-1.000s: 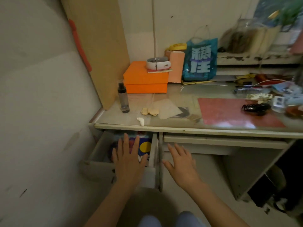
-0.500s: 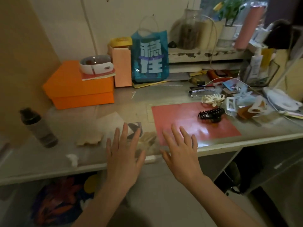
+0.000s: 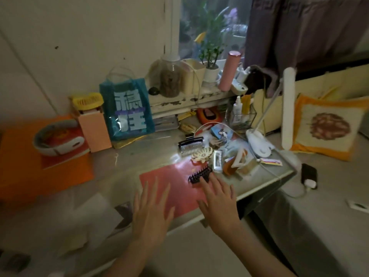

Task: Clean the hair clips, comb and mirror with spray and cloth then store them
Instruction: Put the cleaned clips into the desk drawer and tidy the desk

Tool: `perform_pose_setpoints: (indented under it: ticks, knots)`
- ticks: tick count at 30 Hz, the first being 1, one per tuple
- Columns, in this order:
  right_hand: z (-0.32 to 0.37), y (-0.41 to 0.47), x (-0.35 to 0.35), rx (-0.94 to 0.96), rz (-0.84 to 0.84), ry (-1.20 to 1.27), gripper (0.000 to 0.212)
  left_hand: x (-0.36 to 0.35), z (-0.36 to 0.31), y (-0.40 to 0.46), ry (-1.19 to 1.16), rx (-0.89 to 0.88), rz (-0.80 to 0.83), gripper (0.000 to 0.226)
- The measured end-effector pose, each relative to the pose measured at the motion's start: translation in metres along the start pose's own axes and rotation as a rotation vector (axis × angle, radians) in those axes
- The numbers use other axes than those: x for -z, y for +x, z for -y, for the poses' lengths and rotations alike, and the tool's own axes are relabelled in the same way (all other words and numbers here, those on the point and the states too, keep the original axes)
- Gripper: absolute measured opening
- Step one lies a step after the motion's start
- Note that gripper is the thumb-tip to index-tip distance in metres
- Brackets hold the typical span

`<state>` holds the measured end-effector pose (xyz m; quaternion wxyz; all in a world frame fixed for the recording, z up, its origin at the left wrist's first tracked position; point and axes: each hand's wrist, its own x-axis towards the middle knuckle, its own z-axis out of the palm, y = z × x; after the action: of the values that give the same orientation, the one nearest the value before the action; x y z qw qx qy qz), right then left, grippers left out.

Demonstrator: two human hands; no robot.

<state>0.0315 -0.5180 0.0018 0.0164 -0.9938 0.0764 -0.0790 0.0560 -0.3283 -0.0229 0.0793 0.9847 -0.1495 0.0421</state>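
**Hands leave the drawer and reach for the clips**

A second ago both hands were low at the open drawer on the left, under the desk; now the view has swung right and up, and they reach over the desk top toward the clips. The right hand (image 3: 218, 202) has its fingers spread and straight, fingertips at the black claw clip (image 3: 200, 174), which lies on the red mat (image 3: 159, 180); whether they touch it I cannot tell. The left hand (image 3: 150, 213) hovers open over the near edge of the mat, holding nothing.

Judging by this, the next clip is about to be fetched, so cleaning is far from done (the pile looks untouched). More hair clips (image 3: 207, 156) sit heaped just beyond the mat, to the right. The comb, mirror, spray and cloth I cannot make out.

The glass-topped desk (image 3: 123, 170) is crowded: an orange box (image 3: 24, 176) at left, a blue bag (image 3: 127, 110) at the back, a white lamp (image 3: 287, 110) at right. Behind, a windowsill with a potted plant (image 3: 210, 56); a cushion (image 3: 327, 126) lies far right.
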Motion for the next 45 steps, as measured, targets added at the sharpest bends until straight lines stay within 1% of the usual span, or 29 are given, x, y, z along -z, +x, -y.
perform_pose_setpoints:
  ticks: [3, 4, 5, 7, 9, 12, 14, 16, 18, 21, 23, 26, 28, 31, 33, 36, 40, 45]
  knots:
    - [-0.022, 0.015, 0.025, -0.030, -0.038, 0.020, 0.068, 0.031, -0.031, 0.023, -0.041, -0.046, 0.070, 0.071]
    - [-0.029, 0.021, 0.028, -0.029, -0.049, 0.029, 0.068, 0.035, -0.042, 0.032, -0.049, -0.063, 0.038, 0.069]
    - [-0.037, 0.028, 0.030, -0.029, -0.052, 0.036, 0.068, 0.036, -0.051, 0.040, -0.067, -0.049, 0.057, 0.066]
    - [-0.050, 0.047, 0.028, -0.040, -0.019, 0.038, 0.067, 0.035, -0.066, 0.061, -0.086, -0.060, 0.015, 0.069]
    - [-0.064, 0.070, 0.020, -0.032, 0.024, 0.040, 0.066, 0.029, -0.079, 0.083, -0.090, -0.014, 0.057, 0.073]
    - [-0.084, 0.105, 0.004, 0.009, 0.123, 0.070, 0.065, 0.013, -0.103, 0.114, -0.059, 0.060, 0.167, 0.068]
    - [-0.097, 0.125, -0.003, 0.034, 0.172, 0.076, 0.068, -0.005, -0.117, 0.128, -0.089, 0.131, 0.255, 0.065]
    - [-0.109, 0.144, -0.009, 0.051, 0.223, 0.085, 0.067, -0.015, -0.126, 0.142, -0.091, 0.181, 0.247, 0.063]
    - [-0.122, 0.169, -0.015, 0.090, 0.229, 0.080, 0.067, -0.023, -0.131, 0.161, -0.085, 0.236, 0.253, 0.062]
    - [-0.130, 0.201, -0.029, 0.137, 0.264, 0.121, 0.063, -0.031, -0.129, 0.189, -0.023, 0.249, 0.201, 0.064]
    - [-0.130, 0.214, -0.038, 0.148, 0.291, 0.123, 0.066, -0.043, -0.121, 0.202, 0.001, 0.250, 0.189, 0.070]
    - [-0.130, 0.240, -0.056, 0.181, 0.356, 0.154, 0.067, -0.059, -0.112, 0.223, 0.060, 0.235, 0.150, 0.064]
    - [-0.129, 0.257, -0.068, 0.190, 0.367, 0.161, 0.063, -0.067, -0.107, 0.236, 0.089, 0.243, 0.176, 0.067]
    - [-0.126, 0.278, -0.080, 0.164, 0.437, 0.190, 0.062, -0.076, -0.097, 0.254, 0.052, 0.265, 0.253, 0.067]
    - [-0.126, 0.289, -0.090, 0.152, 0.479, 0.201, 0.063, -0.086, -0.090, 0.267, 0.051, 0.275, 0.252, 0.067]
    - [-0.126, 0.304, -0.104, 0.153, 0.493, 0.190, 0.064, -0.098, -0.080, 0.285, 0.067, 0.258, 0.275, 0.072]
    - [-0.120, 0.317, -0.119, 0.159, 0.506, 0.221, 0.065, -0.110, -0.066, 0.302, 0.043, 0.239, 0.246, 0.075]
    - [-0.115, 0.325, -0.129, 0.199, 0.540, 0.218, 0.067, -0.119, -0.056, 0.310, -0.042, 0.246, 0.263, 0.069]
